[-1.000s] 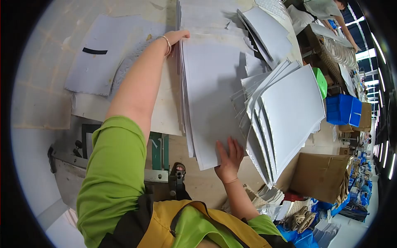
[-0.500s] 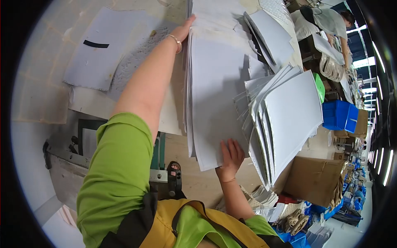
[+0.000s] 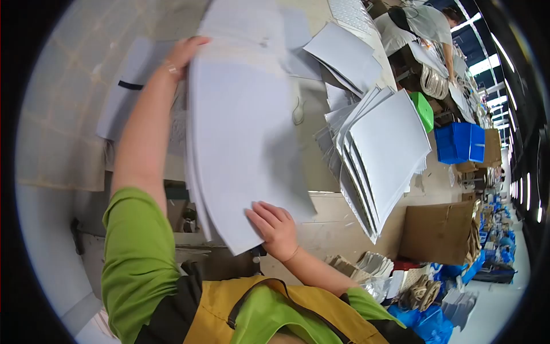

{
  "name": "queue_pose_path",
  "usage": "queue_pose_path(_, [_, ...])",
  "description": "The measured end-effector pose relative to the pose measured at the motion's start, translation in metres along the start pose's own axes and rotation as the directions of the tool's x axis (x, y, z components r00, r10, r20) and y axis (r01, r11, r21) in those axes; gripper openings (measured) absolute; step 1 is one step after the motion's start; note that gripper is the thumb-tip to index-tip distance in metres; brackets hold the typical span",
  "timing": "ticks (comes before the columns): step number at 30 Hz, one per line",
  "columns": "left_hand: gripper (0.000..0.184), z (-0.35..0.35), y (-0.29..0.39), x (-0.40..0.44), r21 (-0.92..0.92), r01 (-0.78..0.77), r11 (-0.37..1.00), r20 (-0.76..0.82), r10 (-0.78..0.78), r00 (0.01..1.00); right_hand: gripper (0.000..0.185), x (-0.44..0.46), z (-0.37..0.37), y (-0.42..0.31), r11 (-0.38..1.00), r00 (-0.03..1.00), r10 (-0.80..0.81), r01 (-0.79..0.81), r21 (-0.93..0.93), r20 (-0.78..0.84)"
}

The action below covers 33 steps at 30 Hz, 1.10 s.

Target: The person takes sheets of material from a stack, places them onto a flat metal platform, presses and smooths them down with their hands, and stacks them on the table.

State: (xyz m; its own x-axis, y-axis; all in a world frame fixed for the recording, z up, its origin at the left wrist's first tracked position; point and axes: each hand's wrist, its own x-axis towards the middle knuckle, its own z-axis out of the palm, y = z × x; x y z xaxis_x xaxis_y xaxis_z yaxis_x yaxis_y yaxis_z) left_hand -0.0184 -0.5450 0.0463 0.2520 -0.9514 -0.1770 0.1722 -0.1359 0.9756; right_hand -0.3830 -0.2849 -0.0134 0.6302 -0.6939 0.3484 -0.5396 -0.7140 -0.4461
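Note:
A long stack of white sheets lies lengthwise over the table, its near end bent down past the table edge. My left hand grips the stack's far left edge, thumb on top and the other fingers hidden. My right hand holds the near right corner, fingers on the top sheet and thumb underneath out of sight. To the right, a fanned pile of white panels overhangs the table edge, with more loose white sheets behind it.
On the left, a pale sheet with a black strip lies on the table. A blue crate, a green bin and a cardboard box stand to the right. Another person bends over a work surface at the upper right.
Both hands and the long stack have moved left, away from the fanned pile. Bare table now shows between them. The view has also shifted somewhat.

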Motion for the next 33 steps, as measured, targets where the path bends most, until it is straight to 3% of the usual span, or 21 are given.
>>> queue_pose_path(3, [0.045,-0.081,0.008,-0.018,-0.04,0.121,0.992,-0.066,-0.124,0.99,0.049,0.037,0.009,-0.024,0.997,0.993,-0.037,0.028,0.078,0.116])
queue_pose_path(4, [0.047,-0.12,-0.002,-0.013,0.047,0.086,0.995,-0.125,-0.08,0.989,0.049,0.046,0.017,-0.034,0.997,0.994,-0.027,0.019,0.076,0.103])
queue_pose_path(5, [0.05,-0.159,-0.013,-0.009,0.132,0.051,0.99,-0.186,-0.026,0.982,0.048,0.058,0.027,-0.045,0.989,0.974,-0.094,0.068,0.128,0.204])
queue_pose_path(7, [0.051,-0.215,-0.026,-0.008,0.636,0.203,0.745,-0.37,0.064,0.927,0.047,0.074,0.056,-0.069,0.975,0.941,-0.169,0.117,0.187,0.293])
queue_pose_path(8, [0.051,-0.201,-0.017,-0.025,0.639,0.199,0.743,-0.371,0.071,0.926,0.045,0.078,0.075,-0.081,0.965,0.905,-0.219,0.146,0.218,0.364])
queue_pose_path(9, [0.05,-0.166,-0.002,-0.053,0.817,0.383,0.432,-0.493,0.177,0.852,0.043,0.081,0.085,-0.088,0.953,0.861,-0.269,0.173,0.25,0.431])
queue_pose_path(10, [0.048,-0.15,0.011,-0.067,0.823,0.563,0.071,-0.553,0.325,0.767,0.043,0.084,0.091,-0.088,0.951,0.862,-0.276,0.18,0.252,0.425])
queue_pose_path(15, [0.039,-0.184,-0.041,-0.013,0.842,0.48,0.244,-0.538,0.423,0.729,0.047,0.09,0.099,-0.082,0.908,0.787,-0.354,0.16,0.386,0.506])
queue_pose_path(17, [0.036,-0.213,-0.063,0.006,0.49,0.422,0.763,-0.646,-0.007,0.763,0.05,0.092,0.091,-0.071,0.855,0.792,-0.384,0.11,0.508,0.474])
queue_pose_path(18, [0.034,-0.224,-0.072,0.013,0.206,0.393,0.896,-0.579,-0.213,0.787,0.05,0.093,0.09,-0.067,0.858,0.787,-0.385,0.112,0.502,0.483])
queue_pose_path(21, [0.045,-0.224,-0.077,-0.012,0.054,0.26,0.964,-0.527,-0.194,0.828,0.053,0.104,0.087,-0.054,0.764,0.649,-0.541,0.114,0.635,0.535])
queue_pose_path(23, [0.052,-0.217,-0.064,-0.036,-0.01,0.197,0.98,-0.503,-0.176,0.846,0.05,0.137,0.048,-0.04,0.661,0.503,-0.426,-0.394,0.638,0.752])
queue_pose_path(24, [0.049,-0.202,-0.047,-0.054,-0.112,0.141,0.984,-0.417,-0.175,0.892,0.041,0.153,0.045,-0.022,0.595,0.589,-0.443,-0.37,0.713,0.676])
queue_pose_path(25, [0.047,-0.183,-0.031,-0.073,-0.22,0.094,0.971,-0.334,-0.165,0.928,0.031,0.173,0.037,-0.001,0.612,0.661,-0.26,-0.451,0.649,0.704])
queue_pose_path(26, [0.044,-0.174,-0.025,-0.083,-0.328,0.056,0.943,-0.248,-0.143,0.958,0.025,0.197,0.047,0.031,0.501,0.791,-0.059,-0.504,0.703,0.609])
queue_pose_path(27, [0.052,-0.168,-0.047,-0.075,-0.032,0.076,0.997,-0.266,-0.082,0.961,0.021,0.229,0.042,0.055,0.516,0.882,0.225,-0.469,0.717,0.415])
queue_pose_path(28, [0.06,-0.162,-0.073,-0.065,0.27,0.088,0.959,-0.261,-0.015,0.965,0.019,0.261,0.054,0.093,0.58,0.875,0.473,-0.397,0.711,0.102])
queue_pose_path(29, [0.064,-0.129,-0.078,-0.083,0.666,0.045,0.745,-0.25,0.166,0.954,0.021,0.292,0.055,0.127,0.706,0.801,0.576,-0.387,0.593,-0.163])
queue_pose_path(30, [0.067,-0.089,-0.092,-0.109,0.926,0.031,0.376,-0.162,0.322,0.933,0.024,0.308,0.056,0.16,0.769,0.718,0.612,-0.445,0.458,-0.33])
queue_pose_path(32, [0.071,-0.024,-0.1,-0.152,0.997,0.074,-0.019,-0.07,0.16,0.985,0.041,0.322,0.054,0.227,0.716,0.687,0.681,-0.698,0.031,-0.255])
queue_pose_path(33, [0.071,-0.015,-0.102,-0.153,0.996,0.09,-0.02,-0.087,0.145,0.986,0.047,0.327,0.035,0.24,0.644,0.681,0.732,-0.681,-0.348,0.021])
